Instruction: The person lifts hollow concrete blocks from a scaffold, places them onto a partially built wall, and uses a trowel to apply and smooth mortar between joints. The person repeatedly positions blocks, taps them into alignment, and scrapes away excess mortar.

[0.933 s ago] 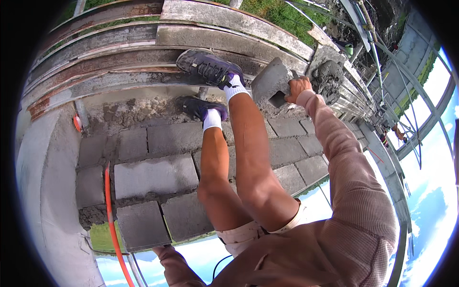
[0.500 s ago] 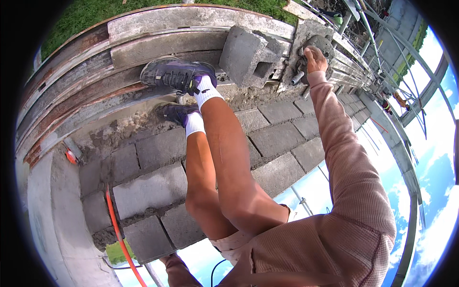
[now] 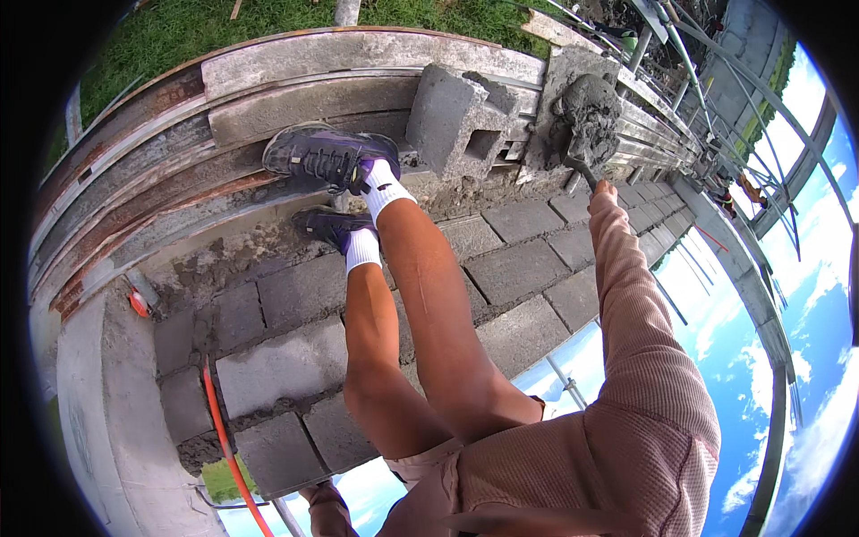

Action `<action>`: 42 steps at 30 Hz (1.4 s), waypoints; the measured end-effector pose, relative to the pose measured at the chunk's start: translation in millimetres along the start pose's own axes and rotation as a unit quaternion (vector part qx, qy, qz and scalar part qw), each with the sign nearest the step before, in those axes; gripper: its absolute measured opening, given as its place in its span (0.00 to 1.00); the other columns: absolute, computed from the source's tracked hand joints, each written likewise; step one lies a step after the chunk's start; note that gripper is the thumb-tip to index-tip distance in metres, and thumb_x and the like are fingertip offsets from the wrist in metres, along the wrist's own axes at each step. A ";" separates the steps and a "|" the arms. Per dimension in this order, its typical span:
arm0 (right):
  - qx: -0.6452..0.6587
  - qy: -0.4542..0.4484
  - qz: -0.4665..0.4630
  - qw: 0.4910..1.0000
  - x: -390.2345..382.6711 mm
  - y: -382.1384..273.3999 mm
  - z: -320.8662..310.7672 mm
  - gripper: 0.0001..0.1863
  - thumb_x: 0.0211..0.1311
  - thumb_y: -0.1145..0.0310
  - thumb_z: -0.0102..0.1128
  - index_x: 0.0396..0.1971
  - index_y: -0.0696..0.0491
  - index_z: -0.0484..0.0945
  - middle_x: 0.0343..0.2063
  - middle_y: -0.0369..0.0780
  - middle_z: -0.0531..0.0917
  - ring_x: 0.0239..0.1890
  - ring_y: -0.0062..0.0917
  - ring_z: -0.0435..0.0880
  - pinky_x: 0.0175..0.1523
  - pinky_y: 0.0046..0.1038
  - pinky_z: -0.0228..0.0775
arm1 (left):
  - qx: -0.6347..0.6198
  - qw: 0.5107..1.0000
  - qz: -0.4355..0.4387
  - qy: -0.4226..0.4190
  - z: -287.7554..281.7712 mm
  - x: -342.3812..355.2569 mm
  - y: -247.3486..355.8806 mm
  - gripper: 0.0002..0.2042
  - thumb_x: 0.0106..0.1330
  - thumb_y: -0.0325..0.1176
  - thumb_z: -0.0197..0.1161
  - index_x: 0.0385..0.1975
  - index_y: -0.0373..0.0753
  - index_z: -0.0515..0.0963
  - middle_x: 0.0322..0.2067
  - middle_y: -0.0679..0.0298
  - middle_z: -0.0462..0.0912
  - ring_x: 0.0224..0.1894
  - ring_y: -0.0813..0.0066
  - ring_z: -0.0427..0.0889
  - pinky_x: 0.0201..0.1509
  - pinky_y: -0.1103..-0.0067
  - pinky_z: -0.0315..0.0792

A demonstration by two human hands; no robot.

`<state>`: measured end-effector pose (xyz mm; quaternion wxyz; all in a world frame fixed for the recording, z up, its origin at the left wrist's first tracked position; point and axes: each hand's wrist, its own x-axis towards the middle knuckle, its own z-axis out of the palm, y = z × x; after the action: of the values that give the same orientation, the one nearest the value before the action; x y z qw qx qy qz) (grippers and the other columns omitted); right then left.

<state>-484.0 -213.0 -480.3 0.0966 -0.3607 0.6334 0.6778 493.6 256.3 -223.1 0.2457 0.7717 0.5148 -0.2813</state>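
Out to the far right, my right hand (image 3: 603, 190) is closed round the handle of a trowel (image 3: 583, 167). The trowel's blade touches a heap of wet grey mortar (image 3: 588, 115) that lies on a mortar-caked board (image 3: 557, 72). At the lower edge my left hand (image 3: 320, 493) is only partly visible, beside the grey block (image 3: 280, 455) at the end of the wall; its fingers are hidden. A loose hollow concrete block (image 3: 452, 121) stands between my shoe and the board.
Courses of laid blocks (image 3: 516, 270) run along beside my legs. My feet are on stacked wooden planks (image 3: 322, 100). An orange strip (image 3: 224, 438) hangs near the concrete column (image 3: 130, 421). Scaffold poles (image 3: 689, 63) cross at the upper right.
My right hand has drawn back from the mortar toward me, with the trowel now in plain view. More of the mortar heap shows. The left hand has hardly moved.
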 end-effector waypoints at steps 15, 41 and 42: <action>0.787 -0.253 -0.278 0.489 -350.0 40.4 -324.5 0.19 0.49 0.76 0.55 0.45 0.55 0.76 0.22 0.37 0.76 0.18 0.25 0.72 0.26 0.27 0.70 | 0.470 0.864 0.168 0.067 26.5 103.3 -106.4 0.20 0.68 0.50 0.59 0.55 0.48 0.81 0.45 0.59 0.88 0.44 0.60 0.86 0.48 0.67 0.79; -0.012 0.173 -0.737 0.654 -622.5 -535.6 -180.3 0.26 0.55 0.46 0.73 0.40 0.54 0.85 0.30 0.45 0.87 0.32 0.38 0.86 0.42 0.37 0.75 | 0.145 0.955 0.234 0.109 81.0 -6.5 -78.8 0.16 0.56 0.28 0.73 0.45 0.39 0.83 0.35 0.59 0.89 0.36 0.65 0.88 0.40 0.72 0.79; 0.007 0.148 -0.750 0.644 -622.6 -546.3 -171.0 0.24 0.55 0.48 0.74 0.38 0.54 0.86 0.28 0.44 0.87 0.30 0.36 0.84 0.40 0.37 0.74 | 0.151 0.959 0.213 0.111 79.3 -6.5 -78.4 0.15 0.57 0.30 0.74 0.45 0.39 0.83 0.33 0.60 0.89 0.32 0.66 0.87 0.37 0.72 0.79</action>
<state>348.9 -71.0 -520.0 0.4794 -0.8073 0.1567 0.3065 404.0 226.4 -282.8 0.1218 0.9181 0.3140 -0.2090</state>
